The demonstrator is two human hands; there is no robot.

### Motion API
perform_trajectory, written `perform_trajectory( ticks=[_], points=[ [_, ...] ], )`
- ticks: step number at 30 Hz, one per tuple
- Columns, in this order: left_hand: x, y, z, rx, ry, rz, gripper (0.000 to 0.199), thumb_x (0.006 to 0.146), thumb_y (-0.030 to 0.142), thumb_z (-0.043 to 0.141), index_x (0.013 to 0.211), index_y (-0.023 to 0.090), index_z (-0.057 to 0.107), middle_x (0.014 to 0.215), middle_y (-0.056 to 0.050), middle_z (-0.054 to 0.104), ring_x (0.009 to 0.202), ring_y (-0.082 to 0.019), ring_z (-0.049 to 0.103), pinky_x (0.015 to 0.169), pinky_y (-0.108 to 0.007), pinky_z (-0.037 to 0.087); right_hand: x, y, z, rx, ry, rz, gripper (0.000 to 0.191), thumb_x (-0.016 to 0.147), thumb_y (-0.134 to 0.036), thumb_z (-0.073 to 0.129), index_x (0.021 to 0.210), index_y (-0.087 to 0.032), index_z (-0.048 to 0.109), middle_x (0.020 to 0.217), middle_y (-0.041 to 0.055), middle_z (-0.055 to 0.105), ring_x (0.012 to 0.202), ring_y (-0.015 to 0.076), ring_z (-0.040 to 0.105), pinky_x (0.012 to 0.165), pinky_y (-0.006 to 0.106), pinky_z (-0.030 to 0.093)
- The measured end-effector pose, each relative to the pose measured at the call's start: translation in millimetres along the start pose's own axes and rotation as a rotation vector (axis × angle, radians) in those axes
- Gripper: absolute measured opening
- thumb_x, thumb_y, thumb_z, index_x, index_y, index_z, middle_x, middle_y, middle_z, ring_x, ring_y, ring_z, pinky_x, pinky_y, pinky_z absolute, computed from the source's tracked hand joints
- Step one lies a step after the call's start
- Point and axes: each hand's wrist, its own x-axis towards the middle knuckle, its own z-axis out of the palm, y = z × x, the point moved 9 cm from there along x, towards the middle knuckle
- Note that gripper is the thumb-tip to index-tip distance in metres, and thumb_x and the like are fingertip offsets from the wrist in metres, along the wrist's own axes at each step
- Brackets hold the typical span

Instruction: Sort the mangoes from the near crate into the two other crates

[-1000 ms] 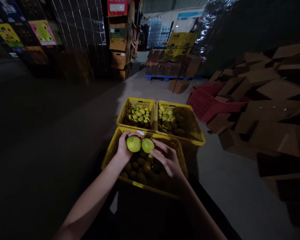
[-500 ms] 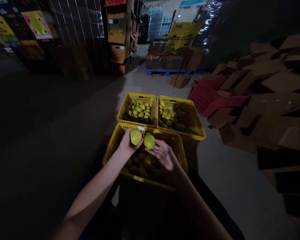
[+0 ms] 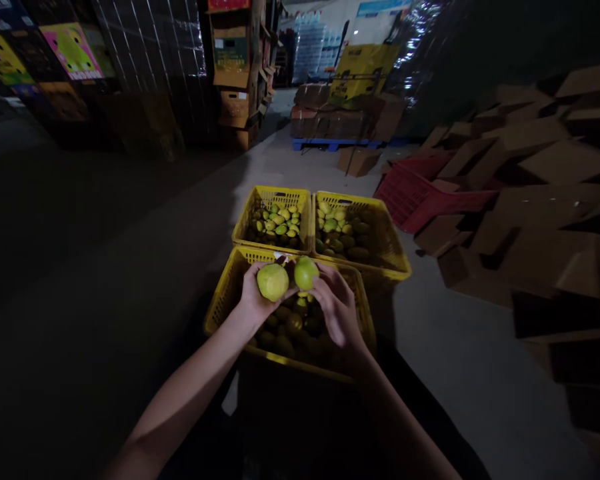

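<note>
- The left hand [image 3: 255, 294] is held over the front crate [image 3: 300, 366], its forearm angled up from the lower left; the larger yellow-green fruit [image 3: 273, 282] is cradled between thumb and fingers, which are closed around it.
- The right hand [image 3: 339, 305] is brought in from the lower right with fingers bent; the smaller green fruit [image 3: 306, 273] is clasped by its fingers at the side nearer that hand.
- Both fruits are held above the front crate, side by side and apart, the smaller one slightly farther up the view.
- Compared with half a second ago, the smaller fruit has been raised and the larger one lowered in the view, and the gap between them has been widened a little.
- The right fingers, earlier spread beneath the smaller fruit, are now curled at its side.
- More fruit is contained in the front crate, in the back left crate [image 3: 237, 230] and in the back right crate [image 3: 390, 243].
- Beyond them, a red crate [image 3: 405, 199] is seen beside piled cardboard boxes [image 3: 545, 207].
</note>
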Motion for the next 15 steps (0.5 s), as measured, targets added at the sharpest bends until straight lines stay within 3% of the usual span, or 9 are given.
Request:
perform_trajectory(
  ticks=[3, 6, 10, 13, 15],
  points=[
    [-1.4, -8.3, -4.4, 0.026, 0.044, -0.020, 0.016, 0.072, 0.023, 0.048, 0.077, 0.014, 0.061, 0.069, -0.003, 0.066, 0.068, -0.019, 0.063, 0.079, -0.045, 0.052, -5.2, -13.9, 3.5, -0.278, -0.013, -0.188, 0.035, 0.074, -0.029, 0.067, 0.107, -0.023, 0.056, 0.110, 0.0058, 0.062, 0.098, 0.0201, 0.060, 0.082, 0.033, 0.051],
    [-4.9, -11.3, -4.7, 0.030, 0.064, -0.032, 0.015, 0.072, 0.023, 0.049, 0.075, 0.014, 0.061, 0.066, -0.002, 0.064, 0.061, -0.016, 0.061, 0.073, -0.038, 0.054, -9.6, -18.0, 13.5, -0.467, -0.121, -0.260, 0.032, 0.083, -0.033, 0.058, 0.114, -0.024, 0.056, 0.119, 0.0087, 0.058, 0.105, 0.0218, 0.058, 0.082, 0.035, 0.052],
    [-7.1, -9.8, 3.5, 0.028, 0.009, -0.011, 0.018, 0.071, 0.022, 0.048, 0.077, 0.013, 0.063, 0.069, -0.003, 0.066, 0.060, -0.015, 0.061, 0.065, -0.031, 0.053, -20.0, -26.5, 32.8, -0.661, -0.294, -0.413, 0.038, 0.081, -0.036, 0.060, 0.117, -0.024, 0.057, 0.131, 0.0110, 0.051, 0.123, 0.0271, 0.047, 0.099, 0.045, 0.044],
    [-4.9, -9.8, -2.7, 0.072, 0.091, 0.025, 0.013, 0.068, 0.022, 0.052, 0.068, 0.013, 0.060, 0.058, -0.002, 0.061, 0.053, -0.014, 0.058, 0.062, -0.028, 0.052, -26.8, -27.0, 41.1, -0.793, -0.296, -0.507, 0.062, 0.072, -0.038, 0.070, 0.127, -0.021, 0.049, 0.135, 0.0152, 0.046, 0.128, 0.0307, 0.042, 0.106, 0.050, 0.035],
    [-2.4, -8.6, -7.2, 0.107, 0.137, 0.073, 0.009, 0.066, 0.021, 0.056, 0.065, 0.013, 0.059, 0.056, -0.001, 0.060, 0.055, -0.014, 0.059, 0.064, -0.027, 0.051, -28.5, -25.8, 40.9, -0.817, -0.237, -0.521, 0.065, 0.069, -0.038, 0.072, 0.126, -0.019, 0.048, 0.133, 0.0168, 0.047, 0.125, 0.0314, 0.044, 0.104, 0.051, 0.038]
  ],
)
